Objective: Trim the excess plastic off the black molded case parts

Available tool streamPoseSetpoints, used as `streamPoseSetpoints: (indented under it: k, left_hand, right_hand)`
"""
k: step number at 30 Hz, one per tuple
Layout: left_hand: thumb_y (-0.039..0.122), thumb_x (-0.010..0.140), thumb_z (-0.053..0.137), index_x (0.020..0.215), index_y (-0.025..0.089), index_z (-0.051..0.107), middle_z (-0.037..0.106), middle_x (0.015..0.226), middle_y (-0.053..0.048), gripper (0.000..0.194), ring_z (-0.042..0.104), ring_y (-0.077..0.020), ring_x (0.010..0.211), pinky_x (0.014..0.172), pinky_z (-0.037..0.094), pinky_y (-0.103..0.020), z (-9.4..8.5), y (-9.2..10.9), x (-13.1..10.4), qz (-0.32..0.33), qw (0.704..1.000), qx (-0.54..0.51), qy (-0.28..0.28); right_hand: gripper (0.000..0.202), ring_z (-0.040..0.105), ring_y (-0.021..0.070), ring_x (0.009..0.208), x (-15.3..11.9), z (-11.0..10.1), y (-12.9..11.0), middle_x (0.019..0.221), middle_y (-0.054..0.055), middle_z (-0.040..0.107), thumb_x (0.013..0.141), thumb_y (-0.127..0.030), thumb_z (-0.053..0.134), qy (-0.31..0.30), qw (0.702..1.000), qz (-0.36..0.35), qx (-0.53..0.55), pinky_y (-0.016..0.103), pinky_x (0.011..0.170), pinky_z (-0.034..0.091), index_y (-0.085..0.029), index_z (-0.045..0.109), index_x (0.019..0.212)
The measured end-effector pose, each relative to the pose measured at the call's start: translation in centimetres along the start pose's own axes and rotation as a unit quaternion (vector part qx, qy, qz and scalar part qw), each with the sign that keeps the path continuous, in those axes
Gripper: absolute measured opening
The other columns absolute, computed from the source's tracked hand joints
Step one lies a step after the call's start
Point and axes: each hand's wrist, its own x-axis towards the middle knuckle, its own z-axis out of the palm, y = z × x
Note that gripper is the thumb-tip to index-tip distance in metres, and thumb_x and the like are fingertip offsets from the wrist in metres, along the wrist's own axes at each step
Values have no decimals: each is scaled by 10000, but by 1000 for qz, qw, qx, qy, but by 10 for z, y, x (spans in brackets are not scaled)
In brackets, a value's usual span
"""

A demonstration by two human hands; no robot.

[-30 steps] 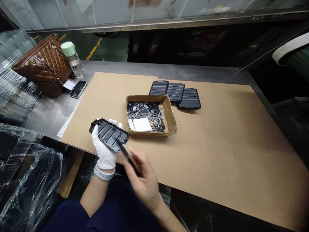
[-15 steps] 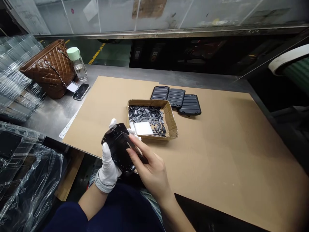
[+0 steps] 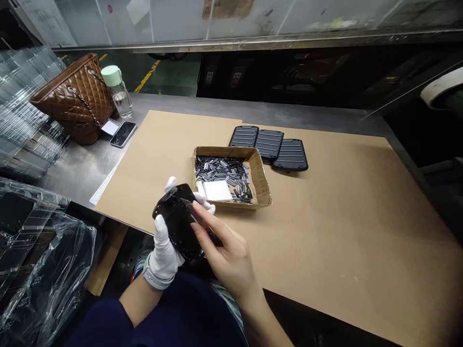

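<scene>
In its white glove, my left hand point(image 3: 164, 248) is wrapped around a black plastic cover point(image 3: 177, 217), thumb on the near side and fingertips showing at the far edge. The cover is tilted, its hollow inner side facing up. My bare right hand point(image 3: 226, 250) pinches a slim dark pointed tool point(image 3: 208, 226) between thumb and index finger, over the cover's right part. Fingers hide much of the tool, so its exact kind is unclear. Just beyond my hands stands an open cardboard box point(image 3: 265, 190) holding many small black strips point(image 3: 220, 168) and a white pad point(image 3: 217, 191).
Several ribbed black covers point(image 3: 289, 155) lie behind the box on the brown cardboard sheet point(image 3: 325, 231). At the left are a phone point(image 3: 123, 134), a bottle point(image 3: 121, 96), a brown quilted bag point(image 3: 74, 99) and a ruler strip point(image 3: 103, 185). Clear plastic wrap point(image 3: 54, 270) sits lower left.
The view has shifted slightly, so the box and ribbed covers appear a little further right. Both hands keep their hold, with the tool still over the cover.
</scene>
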Motion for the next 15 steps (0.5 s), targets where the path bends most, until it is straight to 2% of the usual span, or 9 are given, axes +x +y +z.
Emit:
streamPoseSetpoints:
  k: [8, 12, 15]
  left_hand:
    - [614, 754, 612, 1282, 383, 546, 668, 1064, -37, 579, 604, -259, 1093, 1009, 443, -465, 0, 0, 1, -1, 1000, 0, -14]
    - [592, 752, 628, 1290, 365, 543, 670, 1058, -45, 590, 603, -261, 1099, 1004, 451, -453, -1, -1, 1, -10, 1000, -4, 3]
    - [590, 751, 629, 1282, 354, 553, 671, 1048, -48, 586, 602, -261, 1101, 1002, 453, -445, -1, -2, 1, -13, 1000, -11, 11]
  right_hand:
    - [448, 673, 174, 1056, -1, 0, 1, 1212, 6, 676, 895, -121, 548, -9, 1000, 8, -5, 270, 934, 554, -286, 554, 1312]
    - [442, 667, 186, 1071, -1, -1, 3, 1224, 12, 668, 896, -131, 546, -22, 1000, 13, -8, 289, 950, 547, -280, 555, 1312]
    - [455, 679, 174, 1045, -1, -3, 5, 1218, 9, 672, 894, -129, 548, -31, 999, 9, -4, 262, 916, 559, -287, 546, 1321]
